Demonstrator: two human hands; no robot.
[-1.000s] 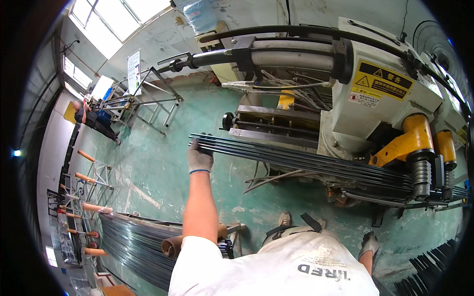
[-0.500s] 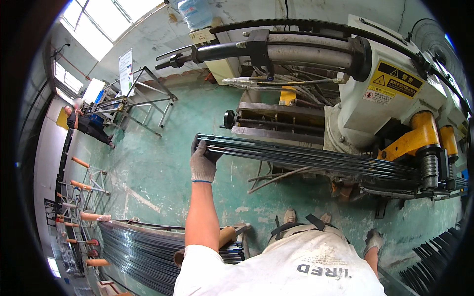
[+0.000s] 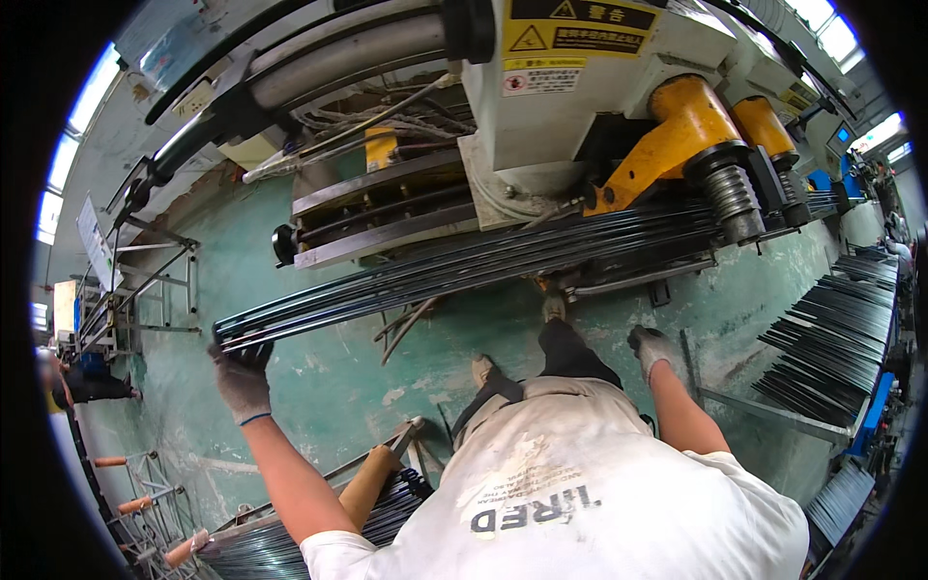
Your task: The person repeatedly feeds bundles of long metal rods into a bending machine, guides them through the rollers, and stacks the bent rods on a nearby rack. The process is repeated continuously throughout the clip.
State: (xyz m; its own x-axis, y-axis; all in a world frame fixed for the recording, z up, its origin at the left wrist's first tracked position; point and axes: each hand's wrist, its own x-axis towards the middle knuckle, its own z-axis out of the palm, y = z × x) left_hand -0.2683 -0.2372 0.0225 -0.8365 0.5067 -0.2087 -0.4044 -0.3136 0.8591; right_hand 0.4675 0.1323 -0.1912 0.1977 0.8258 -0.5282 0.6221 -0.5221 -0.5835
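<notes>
My left hand, in a grey knit glove with dark palm coating, is closed round the left end of a bundle of long, thin black rods. The bundle slopes up to the right, and its far part runs beneath the yellow arm and the coiled spring of a large pale machine. My right hand, gloved alike, hangs apart from the rods at my right side. It holds nothing that I can see, its fingers loosely extended.
A rack of black rods stands to the right, and another stack lies at lower left beside a brown roller. A metal frame stands at far left, with a person near it. Thin bars stick out below the machine.
My body has turned and moved rightward toward the spring end of the machine. My left hand still grips the rods, and my right arm now reaches further forward.
</notes>
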